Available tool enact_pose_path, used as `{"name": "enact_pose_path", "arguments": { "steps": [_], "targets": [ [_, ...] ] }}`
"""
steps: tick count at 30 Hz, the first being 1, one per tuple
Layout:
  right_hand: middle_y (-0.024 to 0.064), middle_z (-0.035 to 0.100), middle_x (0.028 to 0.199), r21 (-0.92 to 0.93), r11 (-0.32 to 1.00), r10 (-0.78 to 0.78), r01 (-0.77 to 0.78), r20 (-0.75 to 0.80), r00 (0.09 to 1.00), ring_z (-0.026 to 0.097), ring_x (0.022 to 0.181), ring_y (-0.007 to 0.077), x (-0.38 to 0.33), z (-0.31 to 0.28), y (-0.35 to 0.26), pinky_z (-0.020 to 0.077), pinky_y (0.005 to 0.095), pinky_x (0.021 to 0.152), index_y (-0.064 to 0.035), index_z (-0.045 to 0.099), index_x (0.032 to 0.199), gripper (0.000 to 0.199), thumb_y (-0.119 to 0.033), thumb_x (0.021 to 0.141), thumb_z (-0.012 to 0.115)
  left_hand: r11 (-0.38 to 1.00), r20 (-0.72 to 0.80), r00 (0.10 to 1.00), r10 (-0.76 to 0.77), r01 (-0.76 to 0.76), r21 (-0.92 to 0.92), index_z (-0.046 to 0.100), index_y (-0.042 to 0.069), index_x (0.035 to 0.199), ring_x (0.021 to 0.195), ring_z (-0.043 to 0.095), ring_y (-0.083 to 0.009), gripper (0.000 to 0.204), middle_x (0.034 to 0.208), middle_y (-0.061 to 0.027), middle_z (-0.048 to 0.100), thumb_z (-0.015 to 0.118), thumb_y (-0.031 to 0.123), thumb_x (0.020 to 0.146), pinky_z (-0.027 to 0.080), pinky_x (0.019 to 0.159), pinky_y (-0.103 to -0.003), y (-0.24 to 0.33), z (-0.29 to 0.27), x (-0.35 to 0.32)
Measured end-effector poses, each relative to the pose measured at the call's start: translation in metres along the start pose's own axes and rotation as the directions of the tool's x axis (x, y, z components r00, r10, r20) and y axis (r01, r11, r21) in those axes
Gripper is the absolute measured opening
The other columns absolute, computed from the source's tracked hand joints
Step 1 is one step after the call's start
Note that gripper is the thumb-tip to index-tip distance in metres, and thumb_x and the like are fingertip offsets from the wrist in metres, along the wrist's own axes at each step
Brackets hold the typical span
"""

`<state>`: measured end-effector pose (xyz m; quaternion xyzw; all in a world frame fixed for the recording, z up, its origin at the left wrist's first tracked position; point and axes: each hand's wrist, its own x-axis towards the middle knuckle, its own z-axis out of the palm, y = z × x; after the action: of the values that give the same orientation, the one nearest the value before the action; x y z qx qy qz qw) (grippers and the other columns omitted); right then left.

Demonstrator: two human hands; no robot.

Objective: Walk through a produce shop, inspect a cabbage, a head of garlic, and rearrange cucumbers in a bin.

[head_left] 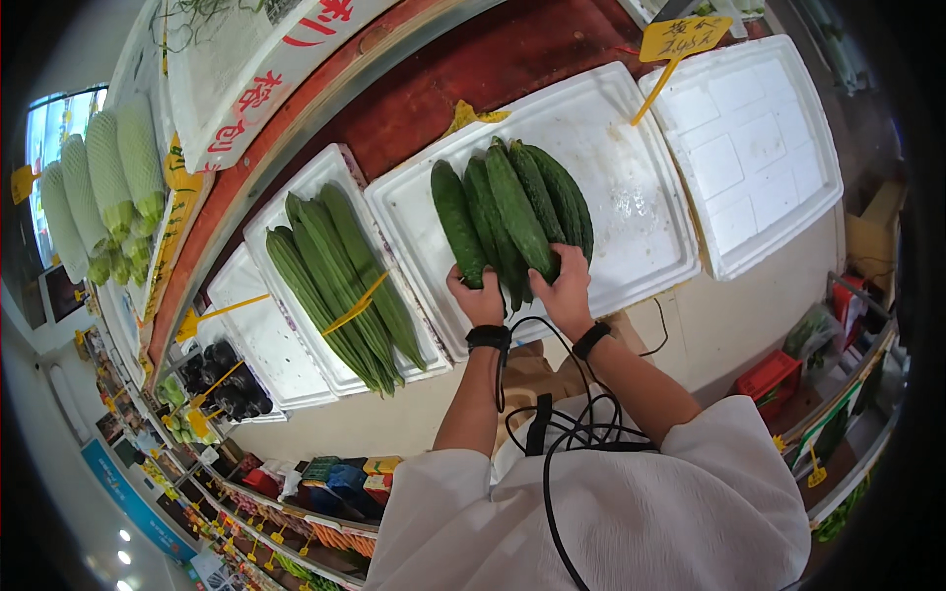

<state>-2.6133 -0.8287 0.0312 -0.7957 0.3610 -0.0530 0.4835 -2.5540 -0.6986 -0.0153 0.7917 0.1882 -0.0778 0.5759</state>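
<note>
Several dark green bumpy cucumbers (514, 207) lie side by side on a shallow white foam tray (641, 197), pointing away from me. My left hand (479, 295) is closed around the near end of the leftmost cucumber (453, 217), thumb and fingers pinching its tip. At the near end of a middle cucumber, my right hand (564, 291) is closed, its fingers partly hidden and close against the ones to its right. Both wrists wear black bands, with a black cable (547, 424) looping between them and my light shirt.
Left of the cucumber tray, long ribbed green gourds (345, 281) lie in a narrower foam tray, a yellow tag (355, 305) across them. Another white tray (754, 158) adjoins on the right, beside a yellow sign (680, 37). Eggplants (222, 379) and net-wrapped gourds (106, 177) sit farther left.
</note>
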Motion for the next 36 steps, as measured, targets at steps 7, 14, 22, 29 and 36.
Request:
{"name": "enact_pose_path", "arguments": {
  "steps": [7,14,22,29,36],
  "targets": [
    [0.0123,0.049,0.112,-0.166,0.986,-0.020,0.017,-0.017,1.000,0.047,0.104,0.0334,-0.004,0.001,-0.010,0.0353,0.0451,0.083,-0.0065,0.047,0.119,0.051,-0.019,0.074,0.068,0.857,0.178,0.977,0.121,-0.193,0.477,0.043,-0.004,0.119,0.109,0.046,-0.0315,0.052,0.120,-0.0203,0.043,0.069,0.014,0.076,0.036,0.096,-0.038,-0.011,-0.005,0.002],
    [0.0111,0.049,0.113,-0.161,0.981,-0.111,0.113,0.023,0.994,0.046,0.103,0.0315,-0.005,-0.016,-0.015,0.0358,0.0434,0.083,-0.0095,0.048,0.119,0.051,-0.013,0.073,0.068,0.991,0.287,0.957,-0.034,-0.005,0.136,0.042,-0.001,0.126,0.117,0.048,-0.0309,0.053,0.123,-0.0205,0.050,0.065,0.021,0.084,0.037,0.100,-0.039,-0.018,-0.018,0.011],
    [0.0099,0.060,0.082,0.244,0.968,-0.022,-0.056,0.307,0.952,0.057,0.070,0.0185,-0.002,-0.054,-0.004,0.0468,0.0309,0.063,-0.0022,0.055,0.106,0.025,-0.008,0.083,0.064,0.982,0.299,0.953,0.052,-0.103,0.159,0.055,0.000,0.105,0.097,0.060,-0.0221,0.026,0.104,-0.0130,0.061,0.062,0.019,0.088,0.047,0.084,-0.030,-0.008,-0.059,0.013],
    [-0.0008,0.053,0.054,0.189,0.947,0.094,-0.260,0.611,0.786,0.047,0.048,0.0052,-0.006,-0.067,-0.005,0.0386,0.0234,0.044,-0.0052,0.060,0.068,0.033,-0.030,0.090,0.061,0.927,0.264,0.963,-0.061,-0.043,0.374,0.063,0.002,0.081,0.073,0.063,-0.0167,0.026,0.076,-0.0093,0.066,0.064,0.027,0.087,0.049,0.070,-0.030,-0.004,-0.153,-0.027],
    [0.0017,0.059,0.058,0.027,0.992,0.062,-0.124,0.747,0.661,0.054,0.048,0.0078,-0.011,-0.071,-0.001,0.0433,0.0245,0.046,-0.0034,0.062,0.080,0.026,-0.029,0.088,0.063,0.931,0.186,0.913,-0.363,0.346,0.119,0.056,0.004,0.075,0.060,0.064,-0.0180,0.017,0.067,-0.0101,0.064,0.064,0.015,0.086,0.051,0.056,-0.031,-0.033,-0.222,-0.109]
  ]
}}
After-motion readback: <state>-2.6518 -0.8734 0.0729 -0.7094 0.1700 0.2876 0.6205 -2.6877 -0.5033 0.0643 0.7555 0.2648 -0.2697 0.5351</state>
